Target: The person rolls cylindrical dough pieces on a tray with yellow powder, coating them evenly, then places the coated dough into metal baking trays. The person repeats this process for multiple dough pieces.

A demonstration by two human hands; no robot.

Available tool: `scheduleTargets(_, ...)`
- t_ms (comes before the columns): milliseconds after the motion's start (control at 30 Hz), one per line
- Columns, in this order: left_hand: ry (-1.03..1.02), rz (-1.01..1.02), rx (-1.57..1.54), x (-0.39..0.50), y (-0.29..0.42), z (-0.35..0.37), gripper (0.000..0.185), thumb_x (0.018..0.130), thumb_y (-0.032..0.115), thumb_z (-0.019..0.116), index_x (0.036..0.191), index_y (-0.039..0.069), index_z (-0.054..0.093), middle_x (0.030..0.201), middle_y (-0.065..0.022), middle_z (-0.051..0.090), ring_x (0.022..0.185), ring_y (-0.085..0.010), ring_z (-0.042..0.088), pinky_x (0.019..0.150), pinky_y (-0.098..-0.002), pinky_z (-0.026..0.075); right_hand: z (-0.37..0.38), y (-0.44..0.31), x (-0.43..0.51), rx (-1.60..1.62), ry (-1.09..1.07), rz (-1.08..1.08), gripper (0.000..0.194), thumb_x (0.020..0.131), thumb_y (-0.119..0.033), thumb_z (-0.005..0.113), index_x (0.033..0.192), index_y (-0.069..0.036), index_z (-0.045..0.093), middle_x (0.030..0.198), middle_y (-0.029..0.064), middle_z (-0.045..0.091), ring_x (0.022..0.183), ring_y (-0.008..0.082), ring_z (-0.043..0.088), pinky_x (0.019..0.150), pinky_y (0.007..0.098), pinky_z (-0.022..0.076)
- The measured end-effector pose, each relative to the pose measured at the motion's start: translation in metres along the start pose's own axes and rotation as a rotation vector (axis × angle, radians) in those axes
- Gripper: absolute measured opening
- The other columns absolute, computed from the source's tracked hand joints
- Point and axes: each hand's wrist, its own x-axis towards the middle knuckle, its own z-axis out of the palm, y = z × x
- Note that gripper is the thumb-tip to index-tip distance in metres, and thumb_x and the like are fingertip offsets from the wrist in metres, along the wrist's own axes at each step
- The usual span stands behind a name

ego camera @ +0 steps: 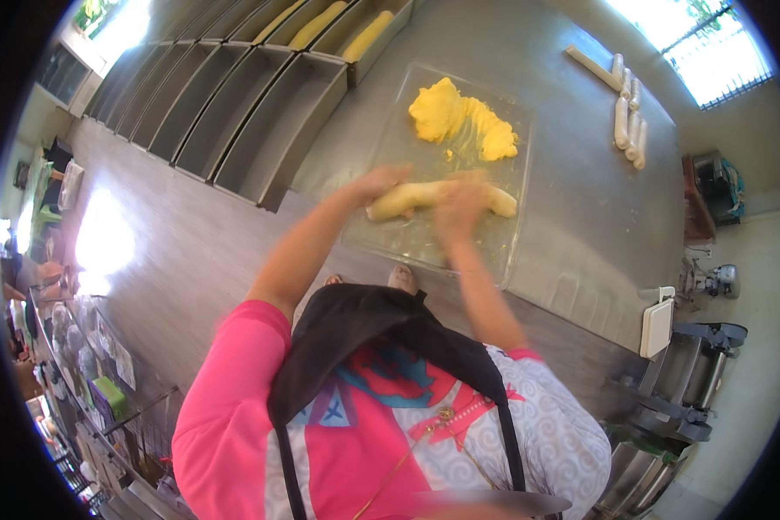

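Observation:
A long roll of pale yellow dough (422, 195) lies crosswise on a clear, greasy sheet or board (429, 253) on the metal table. My left hand (385, 182) is at the roll's left end, blurred, its grip unclear. My right hand (461, 205) lies over the roll right of its middle, also blurred, its fingers not readable. Just beyond the roll sits a mound of bright yellow, soft paste (437, 110), with a smeared band of it reaching to the right.
Long metal loaf pans (286, 123) stand in rows at the upper left, several holding yellow dough rolls (368, 36). Pale dough sticks (621, 123) and a flat strip (591, 67) lie at the upper right. A white box-like device (656, 327) sits at the table's right corner, near metal roller machinery (676, 370).

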Motion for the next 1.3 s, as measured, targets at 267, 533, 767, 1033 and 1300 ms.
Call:
scheduleTargets(267, 0.433, 0.243, 1.259, -0.062, 0.036, 0.076, 0.057, 0.089, 0.04, 0.058, 0.137, 0.01, 0.048, 0.113, -0.0179, 0.063, 0.109, -0.0299, 0.059, 0.092, -0.0364, 0.049, -0.02, 0.066, 0.004, 0.022, -0.214, -0.366, 0.055, 0.075, -0.032, 0.074, 0.119, -0.003, 0.058, 0.119, 0.0153, 0.059, 0.12, 0.0332, 0.05, 0.104, 0.0459, 0.0349)
scheduleTargets(533, 0.425, 0.618, 1.167, -0.048, -0.009, 0.044, 0.047, 0.089, 0.031, 0.058, 0.132, 0.013, 0.051, 0.112, -0.0138, 0.062, 0.099, -0.0331, 0.059, 0.085, -0.0391, 0.048, -0.039, 0.169, 0.079, -0.06, -0.406, -0.123, 0.036, 0.091, -0.038, 0.059, 0.103, -0.004, 0.063, 0.088, 0.0172, 0.064, 0.08, 0.0352, 0.061, 0.07, 0.0468, 0.047)
scheduleTargets(767, 0.081, -0.195, 0.077, -0.005, 0.01, 0.015, 0.05, 0.098, 0.046, 0.048, 0.124, 0.003, 0.054, 0.1, -0.0103, 0.064, 0.086, -0.0221, 0.065, 0.073, -0.0357, 0.054, -0.029, 0.047, 0.032, 0.095, 0.0, 0.136, 0.043, 0.098, -0.038, 0.046, 0.109, 0.002, 0.06, 0.116, 0.0278, 0.059, 0.108, 0.0384, 0.057, 0.089, 0.0492, 0.0428)
scheduleTargets(1033, -0.254, -0.175, -0.279, -0.049, 0.081, 0.032, 0.062, 0.093, 0.054, 0.055, 0.126, 0.002, 0.053, 0.104, -0.0098, 0.064, 0.083, -0.0217, 0.065, 0.067, -0.0336, 0.056, -0.015, 0.08, 0.028, 0.056, -0.251, -0.313, 0.054, 0.075, -0.035, 0.075, 0.119, -0.008, 0.059, 0.125, 0.0156, 0.056, 0.124, 0.0347, 0.046, 0.105, 0.0498, 0.0322)
scheduleTargets(1300, 0.325, 0.535, 0.249, -0.056, 0.08, 0.071, 0.052, 0.078, 0.022, 0.076, 0.122, 0.003, 0.056, 0.103, -0.0082, 0.064, 0.096, -0.0172, 0.059, 0.085, -0.0335, 0.048, -0.017, 0.118, 0.076, 1.101, -0.155, 0.136, 0.039, 0.071, -0.001, 0.072, 0.108, -0.001, 0.059, 0.095, 0.0109, 0.067, 0.091, 0.0216, 0.064, 0.081, 0.0357, 0.0483)
